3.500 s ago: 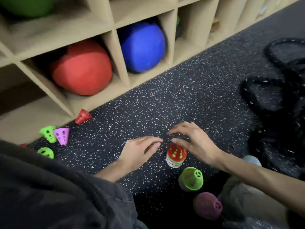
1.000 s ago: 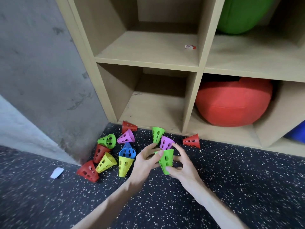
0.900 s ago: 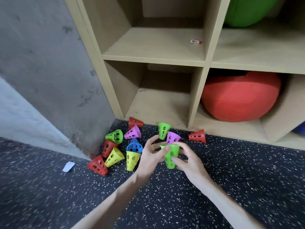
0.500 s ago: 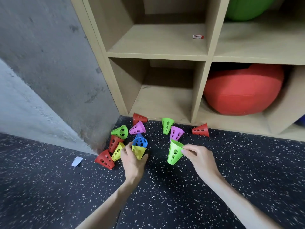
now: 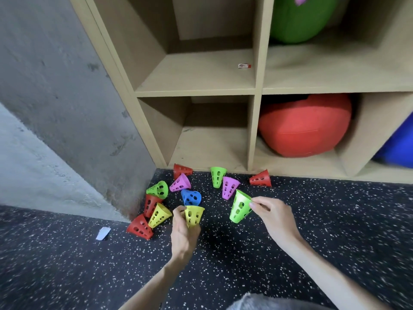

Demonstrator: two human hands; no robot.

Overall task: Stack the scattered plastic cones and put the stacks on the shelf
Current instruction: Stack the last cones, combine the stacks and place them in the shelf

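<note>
Several perforated plastic cones lie scattered on the speckled floor by the wooden shelf [image 5: 196, 92]. My left hand [image 5: 184, 233] grips a yellow cone [image 5: 193, 215], wide end up. My right hand [image 5: 271, 214] pinches the rim of a green cone [image 5: 240, 206], held tilted just above the floor. Around them lie a blue cone [image 5: 191, 197], a second yellow cone [image 5: 159, 215], purple cones [image 5: 229, 187] [image 5: 180, 185], green cones [image 5: 218, 176] [image 5: 158, 190] and red cones [image 5: 261, 178] [image 5: 140, 227].
The shelf's bottom left cubby [image 5: 210, 151] and the one above hold no balls; a small red-white tag [image 5: 244, 66] lies in the upper one. A red ball [image 5: 304, 128], a green ball [image 5: 299, 16] and a blue ball [image 5: 400, 148] fill other cubbies. A concrete wall [image 5: 67, 97] stands left; a paper scrap [image 5: 103, 233] lies on the floor.
My hands separated: the right kept the green cone and moved right, while the left reached down and took hold of the yellow cone. Earlier I turned away from the striped stack.
</note>
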